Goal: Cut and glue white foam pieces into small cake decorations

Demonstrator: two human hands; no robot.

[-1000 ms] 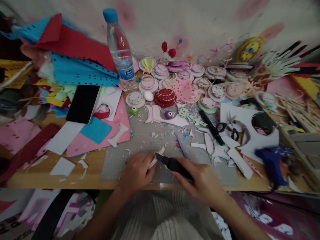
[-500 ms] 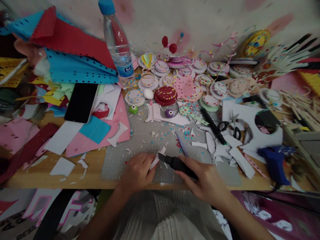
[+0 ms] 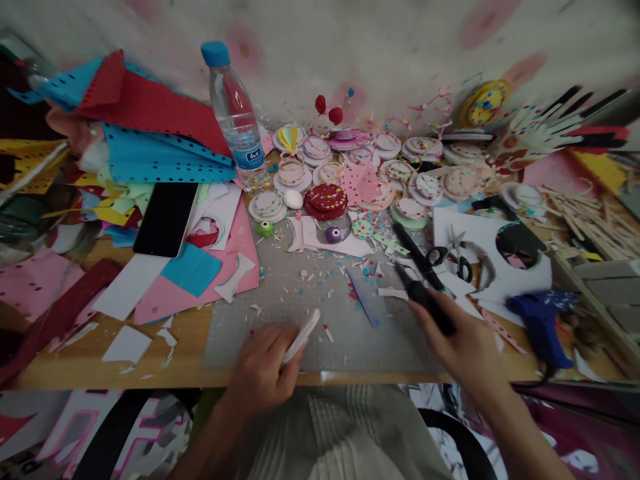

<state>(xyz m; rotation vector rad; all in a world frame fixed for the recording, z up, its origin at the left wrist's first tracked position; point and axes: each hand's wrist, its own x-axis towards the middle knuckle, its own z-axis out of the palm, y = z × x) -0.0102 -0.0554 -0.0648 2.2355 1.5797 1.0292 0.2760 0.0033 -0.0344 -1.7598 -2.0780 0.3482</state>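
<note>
My left hand (image 3: 265, 363) pinches a thin white foam piece (image 3: 304, 335) above the front of the grey cutting mat (image 3: 295, 280). My right hand (image 3: 457, 340) is wrapped round a black craft knife (image 3: 430, 303), its tip toward the upper left, over the mat's right part. Between the hands lie a purple pen-like stick (image 3: 363, 297) and small white scraps. Just beyond the knife are a dark marker (image 3: 419, 255) and black-handled scissors (image 3: 455, 253).
Behind the mat stand small decorated foam hats (image 3: 326, 201) and a water bottle (image 3: 237, 120). At left are a phone (image 3: 166, 219) and coloured foam sheets (image 3: 165, 155). A blue glue gun (image 3: 540, 327) and a wooden tray (image 3: 593, 313) are at right.
My right hand has moved right with the knife, away from the white piece. My left hand still holds that piece, now tilted more upright. The view has shifted slightly.
</note>
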